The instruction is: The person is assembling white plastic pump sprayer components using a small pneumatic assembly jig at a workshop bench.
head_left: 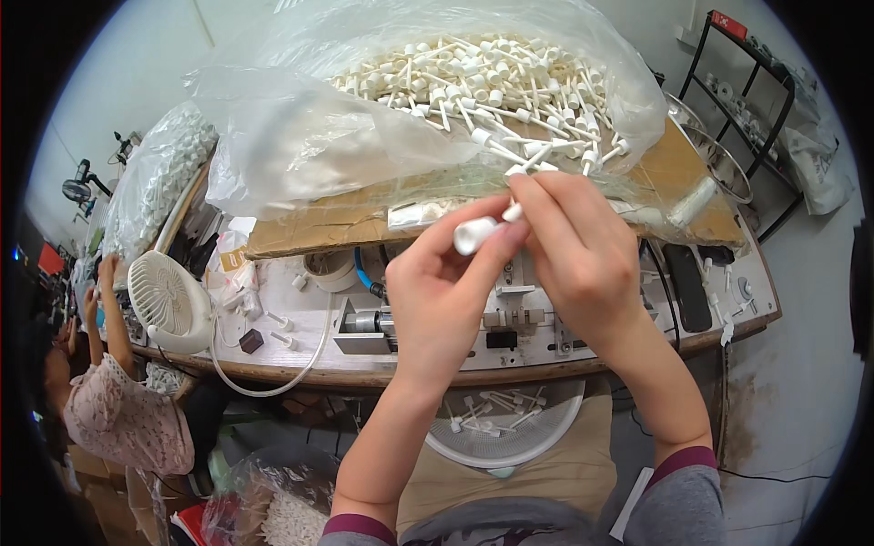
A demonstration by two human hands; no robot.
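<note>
Above the workbench both my hands are raised close together. My left hand (442,291) has closed thumb and fingers round a white hollow plastic cap (473,236), its round end facing me. Pinched in the fingertips of my right hand (583,246) is a small white plastic piece (513,212), almost touching the cap; whether the two are one part I cannot tell. Just beyond my fingers lies a large heap of white caps with thin stems (482,77) in a clear plastic bag (300,127). Under my hands a metal bench fixture (364,329) is partly hidden.
A cardboard sheet (291,238) supports the bag. On the left stands a white fan (169,300); a black phone (686,287) lies on the right. A white basket (555,435) with several stemmed caps sits on my lap. Another person (127,400) works at far left.
</note>
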